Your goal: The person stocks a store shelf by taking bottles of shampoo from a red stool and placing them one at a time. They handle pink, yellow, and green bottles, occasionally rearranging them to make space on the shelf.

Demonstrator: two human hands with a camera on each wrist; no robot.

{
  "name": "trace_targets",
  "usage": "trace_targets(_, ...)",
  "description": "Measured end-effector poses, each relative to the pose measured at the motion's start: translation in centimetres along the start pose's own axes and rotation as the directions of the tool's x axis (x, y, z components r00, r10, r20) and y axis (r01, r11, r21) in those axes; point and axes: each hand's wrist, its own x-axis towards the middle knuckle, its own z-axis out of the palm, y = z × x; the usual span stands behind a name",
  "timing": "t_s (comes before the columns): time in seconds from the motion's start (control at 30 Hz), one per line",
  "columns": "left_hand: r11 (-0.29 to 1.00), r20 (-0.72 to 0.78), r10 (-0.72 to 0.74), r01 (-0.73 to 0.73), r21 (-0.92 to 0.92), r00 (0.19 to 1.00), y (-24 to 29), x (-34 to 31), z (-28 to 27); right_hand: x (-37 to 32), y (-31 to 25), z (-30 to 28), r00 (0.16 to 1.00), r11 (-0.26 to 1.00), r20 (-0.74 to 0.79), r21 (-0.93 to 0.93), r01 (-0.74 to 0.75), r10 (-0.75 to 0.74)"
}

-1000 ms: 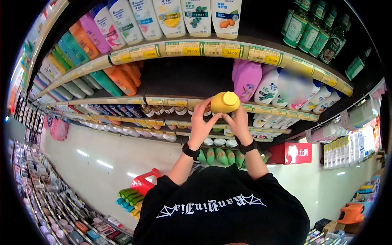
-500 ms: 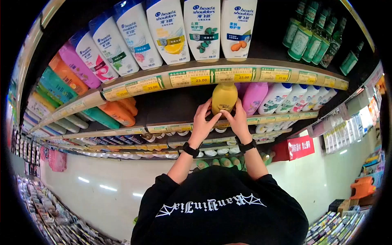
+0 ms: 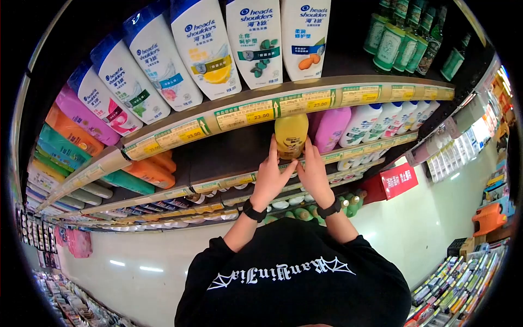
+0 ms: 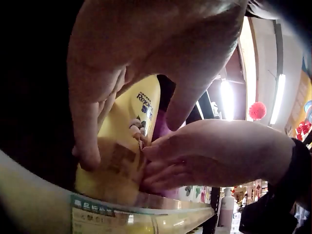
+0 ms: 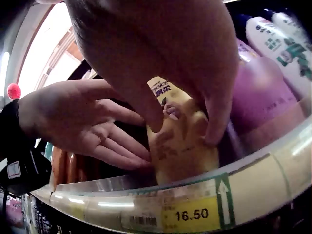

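Note:
A yellow Rejoice shampoo bottle (image 3: 291,133) stands upright at the front of the second shelf, its label facing out. My left hand (image 3: 274,174) is at its left side, fingers nearly straight along the bottle; in the left wrist view the left thumb (image 4: 179,109) stands off its front. On the other side, my right hand (image 3: 315,171) touches the bottle with extended fingers, its thumb near the front edge. In the right wrist view, the bottle's base sits just behind the shelf rail (image 5: 248,187). Both hands hide parts of the bottle's sides.
Pink bottles (image 3: 332,128) and white shampoo bottles (image 3: 359,125) line the shelf at the right. Orange bottles (image 3: 152,171) stand farther left. Overhead, the upper shelf's price rail (image 3: 239,115) passes close above the yellow bottle, with Head & Shoulders bottles (image 3: 210,54) on that shelf.
The yellow bottle has gone from in front of the shelf, cap toward the camera, to upright in the shelf gap. Both hands moved with it, and their fingers now lie along its sides.

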Motion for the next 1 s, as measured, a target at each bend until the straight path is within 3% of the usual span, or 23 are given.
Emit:
trace_targets(0.27, 0.999, -0.011, 0.017, -0.017, -0.052, 1.000, 0.2, 1.1, 0.7, 0.8, 1.4, 0.4, 0.999, 0.999, 0.020, 0.015, -0.034, 0.033)
trace_targets(0.63, 0.973, 0.035, -0.107, 0.097, 0.208, 0.994, 2.6, -4.0, 0.8, -1.4, 0.9, -3.9, 0.985, 0.985, 0.170, 0.171, -0.005, -0.025)
trace_targets(0.7, 0.972, 0.035, -0.149, 0.140, 0.187, 0.988, 3.2, -5.6, 1.7, -2.5, 1.4, -4.7, 0.984, 0.978, 0.172, 0.210, 0.008, -0.045)
trace_targets(0.73, 0.976, 0.044, -0.218, 0.216, 0.040, 0.975, 4.1, -6.2, 2.0, -3.0, 1.7, -5.3, 0.977, 0.982, 0.209, 0.191, 0.007, -0.047)
trace_targets(0.87, 0.973, -0.046, -0.205, 0.209, 0.103, 0.978, 4.0, -9.9, 5.2, -5.0, 3.0, -6.8, 0.939, 0.987, 0.338, 0.161, 0.009, -0.063)
trace_targets(0.93, 0.959, -0.102, -0.252, 0.262, 0.106, 0.962, 4.4, -12.0, 6.9, -6.3, 4.0, -7.2, 0.903, 0.985, 0.415, 0.163, 0.050, -0.115)
trace_targets(1.0, 0.946, -0.100, -0.305, 0.313, 0.081, 0.947, 3.8, -14.2, 8.5, -8.1, 4.3, -7.4, 0.871, 0.981, 0.483, 0.192, -0.008, -0.087)
